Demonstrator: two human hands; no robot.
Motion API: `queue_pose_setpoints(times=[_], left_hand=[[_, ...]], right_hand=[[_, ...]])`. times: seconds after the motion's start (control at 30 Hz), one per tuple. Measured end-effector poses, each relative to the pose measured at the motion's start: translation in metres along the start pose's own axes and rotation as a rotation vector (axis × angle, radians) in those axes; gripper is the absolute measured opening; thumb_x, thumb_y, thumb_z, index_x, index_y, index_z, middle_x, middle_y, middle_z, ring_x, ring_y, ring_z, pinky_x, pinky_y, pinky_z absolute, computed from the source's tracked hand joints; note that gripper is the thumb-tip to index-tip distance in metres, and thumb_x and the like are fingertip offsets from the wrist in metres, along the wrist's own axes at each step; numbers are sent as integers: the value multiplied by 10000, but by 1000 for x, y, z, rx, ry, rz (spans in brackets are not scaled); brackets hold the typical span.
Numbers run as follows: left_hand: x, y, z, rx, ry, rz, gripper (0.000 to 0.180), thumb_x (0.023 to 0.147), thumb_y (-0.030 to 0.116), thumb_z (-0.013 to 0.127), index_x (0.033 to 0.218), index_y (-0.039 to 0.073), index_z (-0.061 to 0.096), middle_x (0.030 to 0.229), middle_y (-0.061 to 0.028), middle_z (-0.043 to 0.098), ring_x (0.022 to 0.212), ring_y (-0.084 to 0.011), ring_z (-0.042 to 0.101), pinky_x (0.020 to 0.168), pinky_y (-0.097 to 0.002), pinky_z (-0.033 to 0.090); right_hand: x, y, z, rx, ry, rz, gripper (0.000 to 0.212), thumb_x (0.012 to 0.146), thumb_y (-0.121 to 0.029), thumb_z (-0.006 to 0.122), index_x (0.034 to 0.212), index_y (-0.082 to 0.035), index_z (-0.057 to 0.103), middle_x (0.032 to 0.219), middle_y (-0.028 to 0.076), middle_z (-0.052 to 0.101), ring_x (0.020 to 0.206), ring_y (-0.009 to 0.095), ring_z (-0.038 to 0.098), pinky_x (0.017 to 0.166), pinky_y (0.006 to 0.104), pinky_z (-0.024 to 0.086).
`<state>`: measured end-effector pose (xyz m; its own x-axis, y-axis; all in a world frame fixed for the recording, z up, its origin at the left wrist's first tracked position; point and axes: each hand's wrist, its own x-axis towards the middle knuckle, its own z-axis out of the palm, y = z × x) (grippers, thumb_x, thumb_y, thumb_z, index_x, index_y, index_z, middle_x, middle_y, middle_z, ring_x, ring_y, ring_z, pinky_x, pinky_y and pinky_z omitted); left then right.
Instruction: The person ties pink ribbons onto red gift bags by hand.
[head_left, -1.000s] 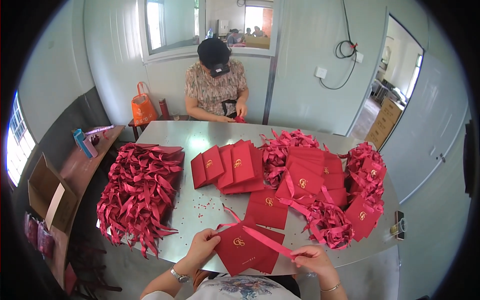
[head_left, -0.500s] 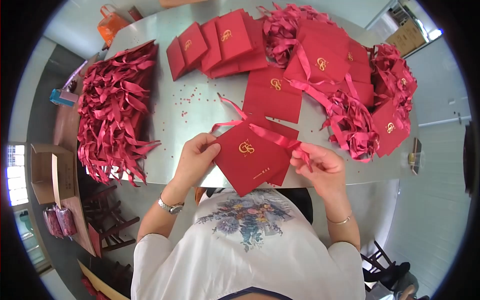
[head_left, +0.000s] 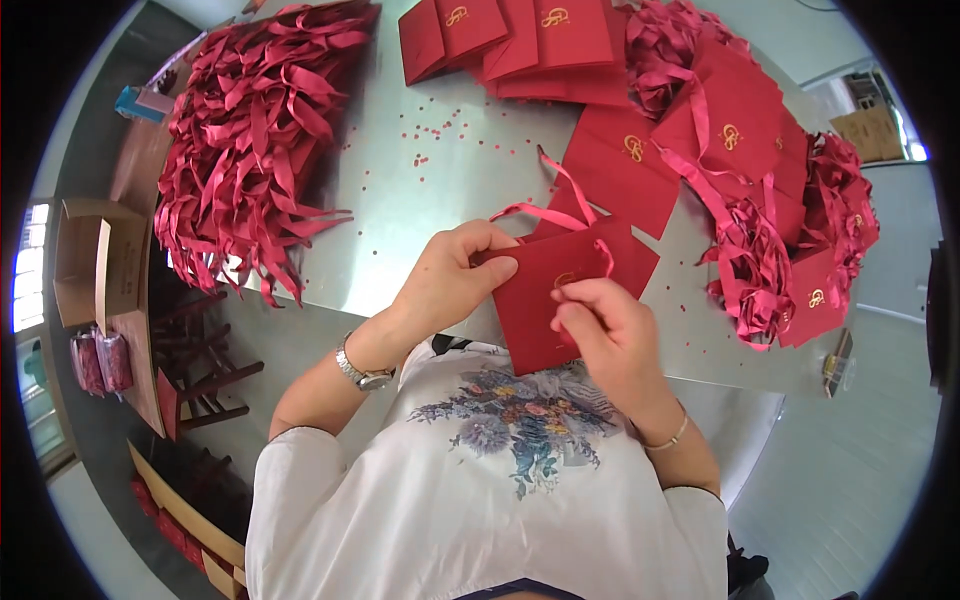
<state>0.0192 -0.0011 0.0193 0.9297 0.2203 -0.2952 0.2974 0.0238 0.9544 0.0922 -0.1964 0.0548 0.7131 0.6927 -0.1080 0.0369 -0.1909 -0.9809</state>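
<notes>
My left hand (head_left: 445,280) grips the upper left edge of a flat red paper bag (head_left: 525,320), thumb on top. The bag is held tilted over the table's near edge, with another red bag (head_left: 635,265) behind it. My right hand (head_left: 615,335) is over the bag's right part, with thumb and forefinger pinched together; what lies between them is hidden. A short piece of red ribbon (head_left: 606,258) comes out near the bag's top edge and runs down to my right fingers. Longer ribbon loops (head_left: 545,212) stick out beyond the bags.
A big pile of ribboned red bags (head_left: 250,140) covers the table's left side. Stacked flat red bags (head_left: 570,50) lie at the back, heaps of ribboned bags (head_left: 750,260) at the right. Red paper dots (head_left: 420,160) are scattered on the metal table (head_left: 390,210). A cardboard box (head_left: 95,265) stands far left.
My right hand has moved left and inward, from beside the bag with a stretched ribbon to over its front. Less of that ribbon shows now. The view has shifted, so the table sits higher.
</notes>
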Motion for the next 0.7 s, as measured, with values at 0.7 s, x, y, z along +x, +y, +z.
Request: queue_pose_setpoints(times=[0.7], left_hand=[[-4,-4,16,321,113,405,221,793,-70,652,1006,-18,620,953,-115,627,790,-220,625,649,-287,506]], right_hand=[[43,0,8,-402,-40,161,138,838,-137,642,792,-7,647,644,167,625,561,308,633,528,374,496]])
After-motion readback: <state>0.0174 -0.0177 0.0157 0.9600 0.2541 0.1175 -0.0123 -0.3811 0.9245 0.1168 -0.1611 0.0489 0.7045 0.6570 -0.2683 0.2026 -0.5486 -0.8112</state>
